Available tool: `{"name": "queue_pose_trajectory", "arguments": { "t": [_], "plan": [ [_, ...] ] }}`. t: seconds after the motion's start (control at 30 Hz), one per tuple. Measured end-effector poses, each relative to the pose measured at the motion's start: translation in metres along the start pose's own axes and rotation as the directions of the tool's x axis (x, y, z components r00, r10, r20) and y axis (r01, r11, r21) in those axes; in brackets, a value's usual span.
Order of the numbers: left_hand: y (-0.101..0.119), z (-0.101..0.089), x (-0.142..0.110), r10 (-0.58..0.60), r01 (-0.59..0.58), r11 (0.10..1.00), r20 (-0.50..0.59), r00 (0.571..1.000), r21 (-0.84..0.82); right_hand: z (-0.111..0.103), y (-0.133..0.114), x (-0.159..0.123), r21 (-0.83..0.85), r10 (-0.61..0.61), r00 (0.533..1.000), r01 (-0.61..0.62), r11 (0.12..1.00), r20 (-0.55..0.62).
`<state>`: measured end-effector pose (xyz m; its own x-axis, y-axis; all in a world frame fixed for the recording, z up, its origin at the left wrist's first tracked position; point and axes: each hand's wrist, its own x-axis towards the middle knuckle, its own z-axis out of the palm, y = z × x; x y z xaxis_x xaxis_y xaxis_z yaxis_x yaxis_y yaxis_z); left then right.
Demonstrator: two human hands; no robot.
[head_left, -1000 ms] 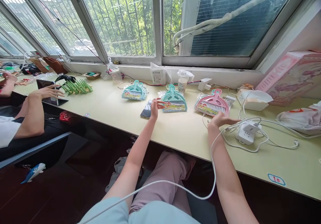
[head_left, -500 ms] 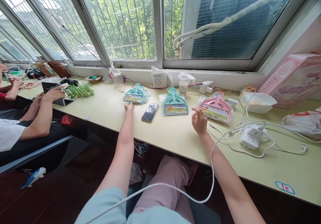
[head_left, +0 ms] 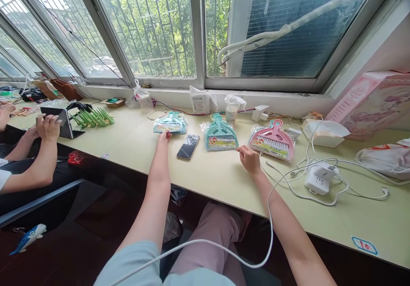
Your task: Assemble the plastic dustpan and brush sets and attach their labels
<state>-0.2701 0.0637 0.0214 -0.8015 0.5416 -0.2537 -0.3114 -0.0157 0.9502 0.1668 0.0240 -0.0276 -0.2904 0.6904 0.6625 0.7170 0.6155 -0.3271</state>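
Three plastic-wrapped dustpan and brush sets lie in a row on the table. At the front edge of the left blue-green set (head_left: 171,121), my left hand (head_left: 164,136) has its fingers closed on the wrapped edge. The middle teal set (head_left: 221,132) lies flat, its brush and paper label facing up. My right hand (head_left: 250,159) pinches at its lower right corner; how firm the hold is I cannot tell. Just beyond that hand lies the pink set (head_left: 273,140). A dark-screened phone (head_left: 188,146) rests between the left and middle sets.
A white power strip (head_left: 318,178) and tangled white cables lie right; one cable (head_left: 221,247) loops across my lap. A lidded cup (head_left: 231,109) stands behind the sets. At left, another person's hand (head_left: 48,126) is at a tablet (head_left: 65,123) beside green stick-like pieces (head_left: 92,117).
My right hand has moved left and nearer to me, from beside the pink set to the middle set's corner, fingers closing. My left fingers have curled onto the left set's edge. The view shifted slightly.
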Motion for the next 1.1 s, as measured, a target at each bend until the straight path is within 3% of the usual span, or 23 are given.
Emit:
{"name": "queue_pose_trajectory", "arguments": {
  "t": [0.17,0.33,0.4,0.47,0.57,0.67,0.73,0.8,0.93,1.0,1.07,1.1],
  "plan": [
    [0.01,-0.007,-0.007,-0.05,0.057,0.997,0.147,0.988,-0.044,0.003,-0.003,-0.002,0.028,-0.012,0.999,0.011,1.0,0.035],
    [0.029,0.0,-0.024,0.063,-0.031,0.985,0.189,0.98,-0.169,0.001,-0.006,-0.002,0.087,0.048,0.998,-0.05,0.995,0.028],
    [0.031,0.009,-0.042,0.131,-0.091,0.979,0.223,0.966,-0.183,-0.002,-0.012,0.001,0.172,0.106,0.994,-0.108,0.979,0.017],
    [0.025,0.021,-0.073,0.245,-0.206,0.966,0.305,0.92,-0.156,-0.005,-0.02,0.004,0.334,0.188,0.982,-0.189,0.924,0.034],
    [-0.009,0.045,-0.137,0.344,-0.313,0.938,0.483,0.805,-0.147,-0.01,-0.03,0.009,0.628,0.259,0.952,-0.301,0.717,0.16],
    [-0.065,0.07,-0.204,0.274,-0.259,0.958,0.669,0.691,-0.125,-0.013,-0.028,0.012,0.826,0.278,0.92,-0.375,0.421,0.275],
    [-0.098,0.086,-0.238,0.226,-0.218,0.97,0.747,0.625,-0.112,-0.015,-0.02,0.012,0.894,0.364,0.892,-0.371,0.253,0.267],
    [-0.116,0.1,-0.258,0.207,-0.194,0.974,0.815,0.542,-0.118,-0.017,-0.008,0.013,0.928,0.506,0.836,-0.334,0.164,0.211],
    [-0.107,0.116,-0.255,0.163,-0.298,0.951,0.956,0.243,-0.086,-0.025,0.017,0.014,0.954,0.699,0.709,-0.266,0.141,0.094],
    [-0.09,0.115,-0.24,0.089,-0.325,0.945,0.989,0.122,-0.045,-0.029,0.025,0.014,0.957,0.726,0.685,-0.247,0.154,0.06],
    [-0.075,0.111,-0.221,-0.031,-0.302,0.953,0.999,-0.026,0.022,-0.03,0.031,0.014,0.959,0.74,0.67,-0.24,0.151,0.051],
    [-0.07,0.109,-0.213,-0.048,-0.265,0.964,0.997,-0.064,0.029,-0.03,0.033,0.013,0.96,0.747,0.663,-0.238,0.145,0.052]
  ]
}}
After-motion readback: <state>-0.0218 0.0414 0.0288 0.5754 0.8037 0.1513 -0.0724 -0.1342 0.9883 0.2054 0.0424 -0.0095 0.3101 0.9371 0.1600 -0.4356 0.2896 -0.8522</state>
